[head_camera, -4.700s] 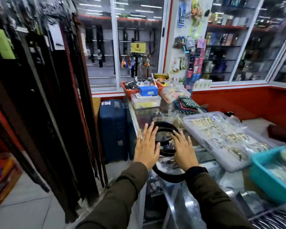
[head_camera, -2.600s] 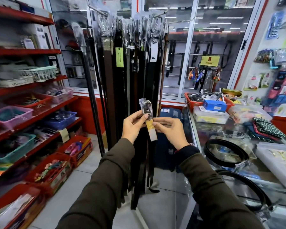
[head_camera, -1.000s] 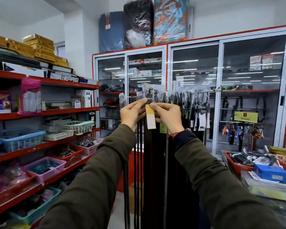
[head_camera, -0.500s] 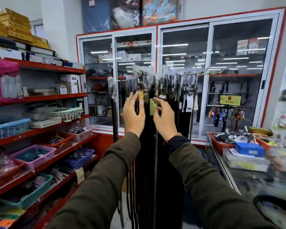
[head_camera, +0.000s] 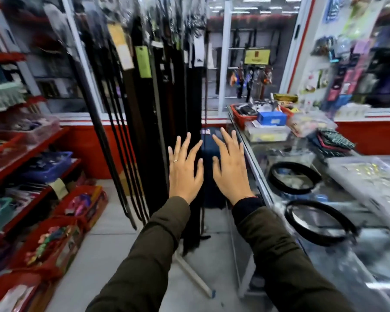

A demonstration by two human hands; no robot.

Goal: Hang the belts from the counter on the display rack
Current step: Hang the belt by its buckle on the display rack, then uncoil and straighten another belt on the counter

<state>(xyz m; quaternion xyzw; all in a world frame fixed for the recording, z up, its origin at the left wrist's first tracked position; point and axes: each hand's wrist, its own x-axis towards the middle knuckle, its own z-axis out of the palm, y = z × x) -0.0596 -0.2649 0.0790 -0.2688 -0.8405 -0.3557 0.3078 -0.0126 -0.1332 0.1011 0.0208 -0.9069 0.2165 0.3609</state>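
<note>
Several dark belts point(head_camera: 153, 122) hang in a dense row from the display rack point(head_camera: 189, 273), some with paper tags. My left hand point(head_camera: 184, 170) and my right hand point(head_camera: 231, 167) are both held out empty with fingers spread, in front of the lower part of the hanging belts. On the glass counter point(head_camera: 338, 262) to the right lie two coiled black belts, one farther point(head_camera: 293, 177) and one nearer point(head_camera: 320, 222), both right of my right hand and untouched.
Red shelves point(head_camera: 43, 154) with baskets of small goods line the left side. A blue suitcase point(head_camera: 209, 154) stands behind the rack. The counter also carries a red basket point(head_camera: 241, 115), a blue box point(head_camera: 271, 118), and a clear tray of buckles point(head_camera: 369, 176).
My hands let go of the tagged belt at the top of the rack and dropped down, open. My view swung down and right, bringing the counter belts back into sight.
</note>
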